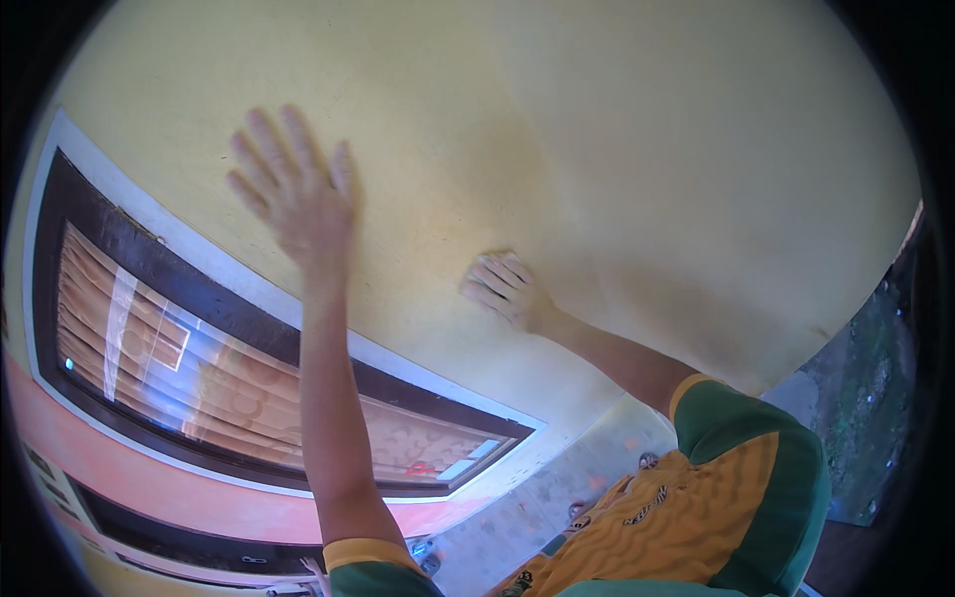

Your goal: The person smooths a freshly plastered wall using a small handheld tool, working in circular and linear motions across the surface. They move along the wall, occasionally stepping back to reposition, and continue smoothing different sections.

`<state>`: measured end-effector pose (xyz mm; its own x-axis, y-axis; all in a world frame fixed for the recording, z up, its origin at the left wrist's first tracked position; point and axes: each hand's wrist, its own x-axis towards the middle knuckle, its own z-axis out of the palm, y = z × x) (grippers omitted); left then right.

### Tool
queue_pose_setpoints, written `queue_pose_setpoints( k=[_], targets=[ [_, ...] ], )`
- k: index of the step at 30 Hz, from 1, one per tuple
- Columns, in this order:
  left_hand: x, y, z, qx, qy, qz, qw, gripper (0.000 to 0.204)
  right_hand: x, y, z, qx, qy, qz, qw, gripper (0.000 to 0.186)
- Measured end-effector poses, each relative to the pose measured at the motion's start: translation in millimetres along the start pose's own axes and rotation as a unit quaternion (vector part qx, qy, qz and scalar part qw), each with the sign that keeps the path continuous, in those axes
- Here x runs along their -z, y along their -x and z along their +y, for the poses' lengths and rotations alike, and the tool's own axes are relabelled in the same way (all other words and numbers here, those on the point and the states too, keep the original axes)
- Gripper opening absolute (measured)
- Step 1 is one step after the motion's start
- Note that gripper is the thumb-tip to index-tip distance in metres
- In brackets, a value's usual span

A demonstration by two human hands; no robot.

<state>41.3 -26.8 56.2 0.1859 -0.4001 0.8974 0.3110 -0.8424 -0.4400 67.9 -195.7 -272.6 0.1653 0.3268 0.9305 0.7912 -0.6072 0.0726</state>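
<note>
A pale yellow wall (428,119) fills the upper part of the head view. My left hand (303,204) lies against it at the upper left, palm toward the wall, fingers spread and nothing held. Lower and to the right, my right hand (509,292) presses on the same wall with its fingers bent and drawn together. A thin dark edge shows beyond those fingertips, but whatever may be under the palm is hidden. Smudges and faint marks show on the wall around both hands.
Left of and below my hands, a dark-framed window (224,383) with patterned curtains is set in a white border. A pink wall band (189,458) runs below it. Grey floor (537,507) shows near my feet; greenish ground (856,398) lies at far right.
</note>
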Motion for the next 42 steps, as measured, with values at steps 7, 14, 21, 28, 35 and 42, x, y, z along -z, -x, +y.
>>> queue_pose_setpoints(
  k=[7,14,21,28,35,42],
  targets=[
    [-9,6,24,-0.267,0.149,-0.122,0.944,0.072,24,-125,50,-0.184,0.028,0.145,0.972,0.055],
    [-20,-105,-135,-0.045,0.001,0.09,0.995,0.072,2,-136,-12,0.075,0.03,0.089,0.993,0.054],
    [-13,-74,-125,-0.056,-0.024,0.099,0.993,0.071,49,-218,78,-0.122,0.048,0.216,0.968,0.052],
    [-7,-66,-123,-0.029,-0.045,0.12,0.991,0.068,19,-180,1,0.118,0.002,0.063,0.991,0.052],
    [1,-51,-109,-0.007,-0.02,0.131,0.991,0.065,86,-311,95,-0.088,0.077,0.261,0.958,0.054],
    [-2,-42,-120,0.017,0.013,0.125,0.992,0.063,42,-277,27,0.134,0.073,0.11,0.982,0.056]
  ],
)
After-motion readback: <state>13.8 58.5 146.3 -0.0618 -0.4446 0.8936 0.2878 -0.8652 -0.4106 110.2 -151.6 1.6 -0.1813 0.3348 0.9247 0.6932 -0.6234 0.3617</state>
